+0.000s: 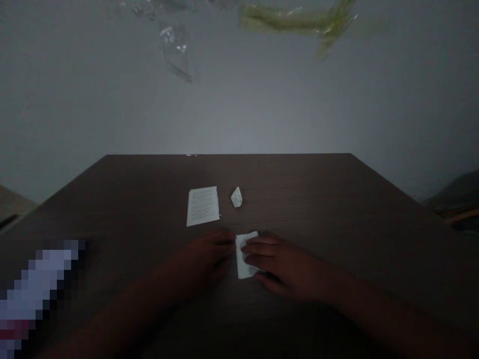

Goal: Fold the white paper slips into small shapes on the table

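A small white paper piece (pixel 244 267) lies on the dark wooden table (pixel 337 199) in front of me. My right hand (pixel 279 264) rests flat on its right part, fingers stretched out and pointing left. My left hand (pixel 211 254) touches the paper's left edge with its fingers curled; whether it pinches the edge is too dim to tell. Behind them lie a printed white sheet (pixel 202 205) and a small folded white paper shape (pixel 236 197).
A blurred-out object (pixel 37 289) lies at the table's left front. The far table edge meets a grey wall. Clear plastic (pixel 175 47) and something greenish (pixel 299 20) hang at the top. Furniture edges show at the far left and right.
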{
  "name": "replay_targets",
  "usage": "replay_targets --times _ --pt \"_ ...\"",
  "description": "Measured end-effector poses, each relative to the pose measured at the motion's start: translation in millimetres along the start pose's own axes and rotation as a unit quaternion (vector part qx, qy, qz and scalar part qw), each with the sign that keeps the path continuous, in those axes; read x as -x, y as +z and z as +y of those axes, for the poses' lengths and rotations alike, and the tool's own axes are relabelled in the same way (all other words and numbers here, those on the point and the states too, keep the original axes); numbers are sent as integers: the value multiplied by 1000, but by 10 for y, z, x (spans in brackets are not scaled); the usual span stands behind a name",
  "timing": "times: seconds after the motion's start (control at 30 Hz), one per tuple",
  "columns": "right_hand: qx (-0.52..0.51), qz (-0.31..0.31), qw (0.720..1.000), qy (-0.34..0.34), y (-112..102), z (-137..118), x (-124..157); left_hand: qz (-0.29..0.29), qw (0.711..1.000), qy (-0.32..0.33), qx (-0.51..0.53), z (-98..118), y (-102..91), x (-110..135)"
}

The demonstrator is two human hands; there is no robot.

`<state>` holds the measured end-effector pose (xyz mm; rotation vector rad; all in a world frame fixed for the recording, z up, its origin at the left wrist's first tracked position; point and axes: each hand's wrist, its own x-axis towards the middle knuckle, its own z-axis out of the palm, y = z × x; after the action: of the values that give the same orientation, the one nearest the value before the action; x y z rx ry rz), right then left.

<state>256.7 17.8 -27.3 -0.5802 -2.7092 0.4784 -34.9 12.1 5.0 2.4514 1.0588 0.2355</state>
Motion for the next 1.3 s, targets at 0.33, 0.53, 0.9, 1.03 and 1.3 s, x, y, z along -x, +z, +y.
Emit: replay_targets --times 0.33,0.53,0.9,1.03,1.3 --pt "13 -2 1000 1 -21 -28 -20 7 1000 -4 17 -3 -23 23" --pt "2 -10 1000 4 -6 -18 -19 8 999 -25 25 12 -39 -10" --pt "-1 -17 1000 16 -18 -48 -37 14 999 -20 -27 -3 24 -37" --pt "2 -12 1000 13 -11 -45 -42 3 999 -23 -46 6 11 -40" --pt "-3 -14 1000 8 -9 -27 -42 18 999 -14 -35 -13 20 -53"
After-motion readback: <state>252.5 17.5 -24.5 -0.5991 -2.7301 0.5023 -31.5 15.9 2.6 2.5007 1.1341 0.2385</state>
